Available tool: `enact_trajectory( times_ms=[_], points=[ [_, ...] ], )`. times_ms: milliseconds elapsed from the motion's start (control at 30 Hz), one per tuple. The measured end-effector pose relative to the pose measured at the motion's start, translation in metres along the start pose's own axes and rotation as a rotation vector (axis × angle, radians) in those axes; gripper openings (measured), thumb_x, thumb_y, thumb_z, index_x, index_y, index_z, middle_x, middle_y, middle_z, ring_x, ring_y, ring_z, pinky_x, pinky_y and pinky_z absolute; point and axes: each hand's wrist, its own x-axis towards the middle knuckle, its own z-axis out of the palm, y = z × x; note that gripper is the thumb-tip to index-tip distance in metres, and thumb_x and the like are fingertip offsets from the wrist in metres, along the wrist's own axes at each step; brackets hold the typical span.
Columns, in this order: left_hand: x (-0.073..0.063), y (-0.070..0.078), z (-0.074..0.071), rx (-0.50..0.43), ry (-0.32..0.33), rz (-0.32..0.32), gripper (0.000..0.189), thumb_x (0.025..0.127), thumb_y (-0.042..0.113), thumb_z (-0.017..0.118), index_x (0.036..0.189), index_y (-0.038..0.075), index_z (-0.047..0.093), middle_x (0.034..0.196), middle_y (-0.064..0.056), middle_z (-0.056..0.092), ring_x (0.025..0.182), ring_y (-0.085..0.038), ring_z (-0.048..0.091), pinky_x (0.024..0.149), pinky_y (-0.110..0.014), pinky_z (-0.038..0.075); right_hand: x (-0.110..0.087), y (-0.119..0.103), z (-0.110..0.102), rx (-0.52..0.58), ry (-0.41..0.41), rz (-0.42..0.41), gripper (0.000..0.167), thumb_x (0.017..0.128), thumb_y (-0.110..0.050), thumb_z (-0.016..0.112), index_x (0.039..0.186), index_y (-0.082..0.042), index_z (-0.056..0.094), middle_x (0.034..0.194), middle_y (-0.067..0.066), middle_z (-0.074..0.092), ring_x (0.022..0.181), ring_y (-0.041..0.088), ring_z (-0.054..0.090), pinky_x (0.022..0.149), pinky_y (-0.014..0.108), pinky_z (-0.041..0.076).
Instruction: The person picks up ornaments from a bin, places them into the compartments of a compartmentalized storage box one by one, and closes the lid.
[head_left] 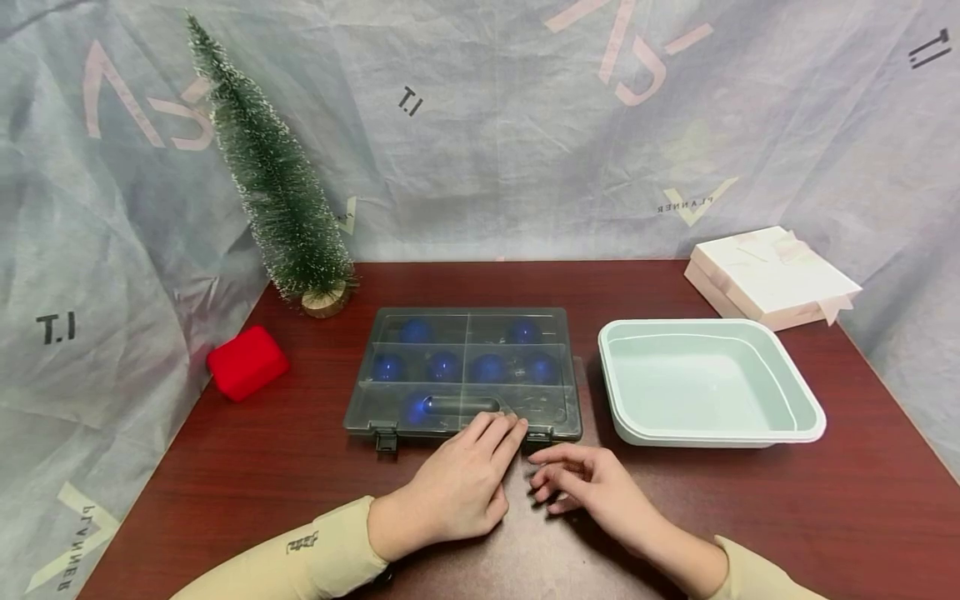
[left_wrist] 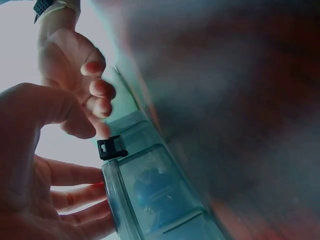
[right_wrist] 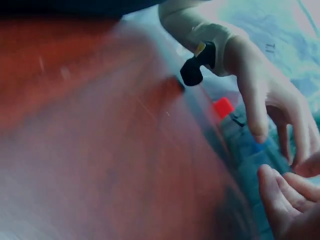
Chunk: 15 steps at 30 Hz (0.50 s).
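A clear grey plastic divided case lies flat on the table, lid down, with several blue balls in its compartments. My left hand rests its fingertips on the lid by the front edge, just right of the handle, fingers extended. Its thumb hangs in front of the case. Close to the right front latch is my right hand, fingers loosely bent and holding nothing. The left front latch sticks out from the front edge. In the left wrist view a black latch shows between both hands.
To the right stands a pale green basin, with a white gift box behind it. A small frosted tree on a wooden base is at the back left. A red box sits near the left table edge.
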Motion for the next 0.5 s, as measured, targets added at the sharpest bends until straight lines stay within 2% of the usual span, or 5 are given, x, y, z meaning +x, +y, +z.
enact_trajectory(
  times_ms=[100, 167, 233, 367, 500],
  points=[
    [0.0, 0.0, 0.0, 0.001, 0.011, 0.003, 0.076, 0.077, 0.024, 0.069, 0.144, -0.006, 0.051, 0.142, -0.016, 0.053, 0.128, -0.029, 0.048, 0.112, -0.034, 0.035, 0.004, -0.007, 0.001, -0.4, 0.094, -0.28, 0.018, 0.094, -0.001, 0.069, 0.111, 0.003, 0.071, 0.093, 0.009, 0.073, 0.077, 0.012, 0.069, 0.063, 0.031, 0.058],
    [0.0, 0.0, 0.0, -0.002, 0.016, 0.002, 0.076, 0.076, 0.024, 0.069, 0.144, -0.006, 0.052, 0.141, -0.016, 0.054, 0.127, -0.029, 0.048, 0.111, -0.034, 0.036, 0.008, -0.011, 0.001, -0.654, 0.181, -0.459, 0.02, 0.088, 0.001, 0.076, 0.107, -0.005, 0.074, 0.092, 0.0, 0.073, 0.077, 0.008, 0.066, 0.063, 0.029, 0.056],
    [0.0, 0.0, 0.0, -0.002, 0.017, 0.001, 0.076, 0.076, 0.024, 0.069, 0.144, -0.007, 0.052, 0.141, -0.016, 0.054, 0.127, -0.029, 0.048, 0.111, -0.034, 0.037, 0.014, -0.014, 0.0, -0.864, 0.252, -0.598, 0.027, 0.081, -0.001, 0.082, 0.106, -0.009, 0.074, 0.097, -0.003, 0.071, 0.085, 0.01, 0.064, 0.069, 0.031, 0.055],
    [0.001, 0.001, -0.001, 0.003, 0.011, 0.003, 0.076, 0.076, 0.024, 0.07, 0.144, -0.007, 0.052, 0.14, -0.016, 0.054, 0.126, -0.029, 0.048, 0.111, -0.034, 0.037, 0.023, -0.016, -0.003, -1.127, 0.304, -0.701, 0.035, 0.076, -0.009, 0.087, 0.108, -0.007, 0.073, 0.109, 0.004, 0.069, 0.1, 0.023, 0.062, 0.084, 0.041, 0.053],
    [0.001, 0.001, -0.001, 0.008, 0.009, 0.007, 0.076, 0.077, 0.024, 0.07, 0.143, -0.006, 0.052, 0.14, -0.016, 0.054, 0.126, -0.029, 0.048, 0.111, -0.035, 0.036, 0.029, -0.015, -0.004, -1.24, 0.324, -0.73, 0.035, 0.076, -0.012, 0.087, 0.107, -0.004, 0.074, 0.109, 0.01, 0.069, 0.099, 0.029, 0.062, 0.084, 0.044, 0.053]
  ],
)
